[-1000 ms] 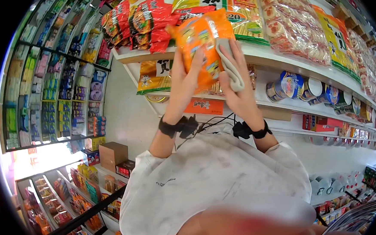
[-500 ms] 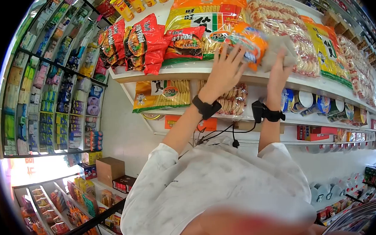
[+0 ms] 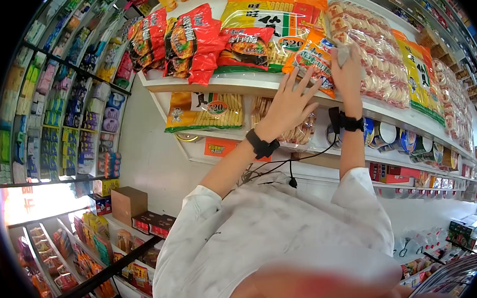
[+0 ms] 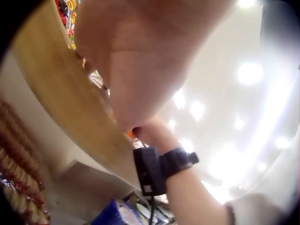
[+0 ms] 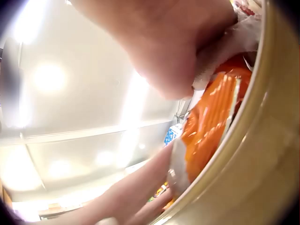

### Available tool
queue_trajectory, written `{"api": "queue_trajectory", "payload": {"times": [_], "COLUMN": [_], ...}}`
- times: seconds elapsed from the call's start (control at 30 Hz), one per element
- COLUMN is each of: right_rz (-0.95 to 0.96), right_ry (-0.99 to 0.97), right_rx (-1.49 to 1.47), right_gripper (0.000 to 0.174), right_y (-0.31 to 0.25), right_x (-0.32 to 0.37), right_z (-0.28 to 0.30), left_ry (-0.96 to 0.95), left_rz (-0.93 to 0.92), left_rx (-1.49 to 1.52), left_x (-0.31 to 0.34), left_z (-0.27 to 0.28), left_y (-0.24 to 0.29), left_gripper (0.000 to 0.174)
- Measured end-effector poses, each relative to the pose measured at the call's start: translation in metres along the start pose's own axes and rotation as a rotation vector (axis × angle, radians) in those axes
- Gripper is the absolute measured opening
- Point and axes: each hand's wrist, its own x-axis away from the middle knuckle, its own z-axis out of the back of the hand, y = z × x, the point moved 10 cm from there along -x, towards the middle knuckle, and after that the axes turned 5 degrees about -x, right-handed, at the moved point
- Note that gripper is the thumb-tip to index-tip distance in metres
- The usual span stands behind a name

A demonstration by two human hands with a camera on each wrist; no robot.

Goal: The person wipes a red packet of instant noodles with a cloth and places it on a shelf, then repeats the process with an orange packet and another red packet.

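Note:
An orange instant-noodle packet (image 3: 316, 58) lies at the front of the top shelf, partly over a big bag of rice crackers (image 3: 252, 17). My left hand (image 3: 289, 106) has its fingers spread, the fingertips right at the packet's lower left edge. My right hand (image 3: 347, 77) grips a folded grey cloth (image 3: 343, 54) at the packet's right side; most of the cloth is hidden by the fingers. The right wrist view shows the orange wrapper (image 5: 211, 126) close to the shelf edge. In the left wrist view the left palm (image 4: 145, 70) hides the packet.
Red noodle packets (image 3: 193, 40) lie to the left on the top shelf (image 3: 207, 86). Clear bags of wrapped crackers (image 3: 372, 53) stand to the right. The lower shelf holds another cracker bag (image 3: 206, 110) and tub noodles (image 3: 385, 132). A cable hangs between the wrists.
Both hands held the orange packet up in front of the shelf, then moved it right and down onto the shelf. The left hand now has spread fingers; the cloth remains in the right.

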Motion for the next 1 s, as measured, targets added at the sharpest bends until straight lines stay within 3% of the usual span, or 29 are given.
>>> {"api": "queue_trajectory", "payload": {"times": [0.07, 0.17, 0.2, 0.27, 0.33, 0.37, 0.43, 0.47, 0.5, 0.53, 0.57, 0.6, 0.67, 0.73, 0.8, 1.0], "right_rz": [0.034, -0.124, -0.184, -0.191, -0.058, 0.071, 0.334, 0.272, 0.214, 0.471, 0.751, 0.399, -0.002, -0.219, -0.189, -0.498], "right_ry": [-0.020, -0.080, -0.152, 0.039, 0.223, 0.312, -0.038, 0.007, 0.051, 0.065, 0.243, 0.111, 0.221, 0.113, -0.024, -0.932], "right_rx": [0.079, 0.147, 0.050, -0.057, -0.165, -0.223, 0.092, 0.221, 0.347, 0.907, 1.453, 1.406, 0.051, -0.742, -0.989, -1.472], "right_gripper": [0.068, 0.071, 0.071, 0.068, 0.065, 0.063, 0.059, 0.051, 0.045, 0.044, 0.048, 0.048, 0.051, 0.055, 0.059, 0.058], "right_y": [0.016, 0.018, 0.027, 0.002, -0.042, -0.070, -0.097, -0.091, -0.077, -0.088, -0.100, -0.105, -0.145, -0.225, -0.359, -0.619], "right_x": [-0.007, -0.010, -0.009, 0.003, 0.026, 0.043, 0.063, 0.073, 0.082, 0.095, 0.114, 0.105, 0.110, 0.127, 0.169, 0.328], "right_z": [-0.009, -0.007, -0.008, 0.023, 0.046, 0.053, 0.009, 0.001, -0.010, -0.029, -0.046, -0.035, 0.002, -0.031, -0.053, -0.213], "left_ry": [-0.016, -0.042, -0.060, -0.112, -0.177, -0.045, 0.239, 0.314, 0.379, 0.450, 0.526, 0.660, 0.798, 0.933, 1.086, 1.404], "left_rz": [0.024, 0.128, 0.161, 0.245, 0.381, 0.431, 0.535, 0.669, 0.689, 0.711, 0.730, 0.801, 0.906, 1.014, 1.133, 1.375], "left_rx": [0.096, 0.371, 0.443, 0.560, 0.656, 0.667, 0.649, 0.669, 0.623, 0.570, 0.504, 0.534, 0.468, 0.419, 0.385, 0.078], "left_x": [0.011, 0.047, 0.062, 0.094, 0.143, 0.172, 0.242, 0.280, 0.316, 0.352, 0.391, 0.432, 0.515, 0.593, 0.667, 0.817], "left_z": [0.016, 0.056, 0.082, 0.131, 0.170, 0.196, 0.253, 0.277, 0.301, 0.322, 0.348, 0.368, 0.403, 0.427, 0.450, 0.503], "left_y": [-0.007, -0.024, -0.031, -0.052, -0.074, -0.088, -0.112, -0.121, -0.125, -0.132, -0.137, -0.138, -0.132, -0.125, -0.111, -0.018], "left_gripper": [0.056, 0.051, 0.049, 0.044, 0.038, 0.035, 0.031, 0.026, 0.025, 0.024, 0.023, 0.022, 0.021, 0.020, 0.018, 0.015]}}
